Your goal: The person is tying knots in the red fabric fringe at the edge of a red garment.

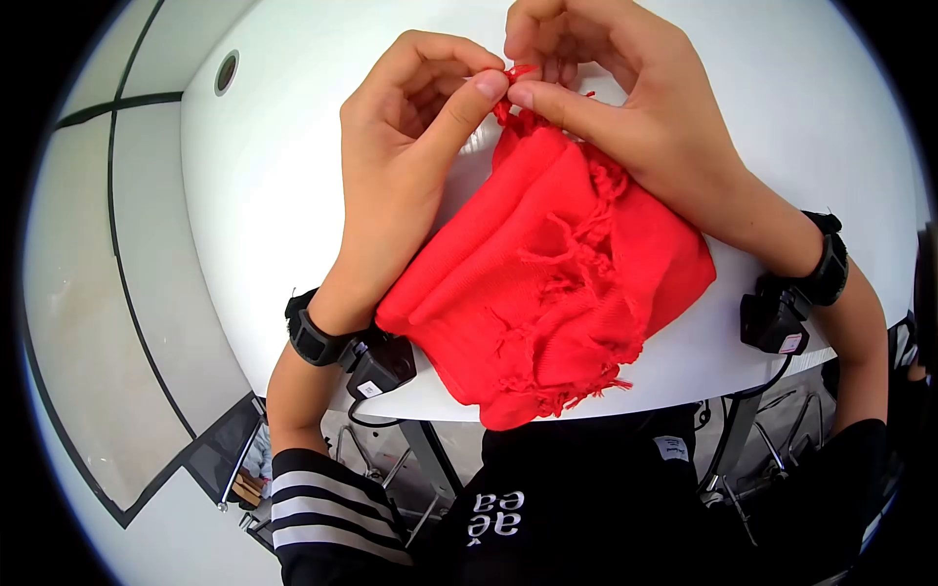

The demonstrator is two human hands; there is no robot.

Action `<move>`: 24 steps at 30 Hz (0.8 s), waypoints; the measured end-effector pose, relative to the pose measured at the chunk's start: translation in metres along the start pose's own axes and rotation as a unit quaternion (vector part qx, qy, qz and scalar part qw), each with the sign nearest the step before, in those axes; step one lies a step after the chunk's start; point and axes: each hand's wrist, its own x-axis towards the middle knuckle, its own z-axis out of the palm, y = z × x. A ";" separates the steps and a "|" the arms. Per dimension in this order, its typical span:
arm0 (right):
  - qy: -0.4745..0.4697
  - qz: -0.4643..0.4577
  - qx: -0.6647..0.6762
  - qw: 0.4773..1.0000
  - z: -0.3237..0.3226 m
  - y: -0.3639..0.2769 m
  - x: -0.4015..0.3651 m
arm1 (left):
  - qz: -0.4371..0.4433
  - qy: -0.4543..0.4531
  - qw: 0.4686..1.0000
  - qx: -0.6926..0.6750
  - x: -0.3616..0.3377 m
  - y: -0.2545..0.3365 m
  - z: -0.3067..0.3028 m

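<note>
A red fringed scarf (489,254) lies folded and bunched on the white table, its near end reaching the front edge. Tassels run along its right side and its near end. At the far corner, my left hand (415,112) pinches a strand of the red fringe between thumb and index finger. My right hand (635,93) grips the same bit of fringe from the other side, with its thumb and fingertips almost touching those of my left hand. The exact twist of the strands between the fingertips is too small to make out.
The white table (264,225) curves around the scarf and has a round grommet (227,72) at its far left. Black devices with straps sit on my left wrist (381,366) and right wrist (774,317), with cables hanging down. Metal legs stand below the table edge.
</note>
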 end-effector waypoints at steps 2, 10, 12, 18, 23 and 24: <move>-0.001 0.019 0.015 1.000 0.000 -0.002 0.000 | -0.003 0.001 1.000 -0.006 0.001 0.001 0.001; 0.010 0.048 -0.079 0.996 -0.001 -0.024 -0.002 | -0.003 0.010 1.000 -0.006 0.000 0.001 0.000; 0.019 0.048 -0.004 0.999 0.000 -0.009 0.000 | 0.000 0.015 1.000 0.000 0.000 0.000 0.000; 0.037 0.039 -0.074 0.996 0.000 -0.030 -0.005 | -0.009 0.025 1.000 0.012 0.000 0.004 0.001; 0.013 0.111 -0.054 0.992 -0.004 -0.027 -0.003 | -0.010 0.023 1.000 0.011 0.000 0.002 0.000; 0.010 0.091 -0.088 0.992 -0.004 -0.029 -0.005 | -0.010 0.024 1.000 0.011 -0.001 0.003 0.001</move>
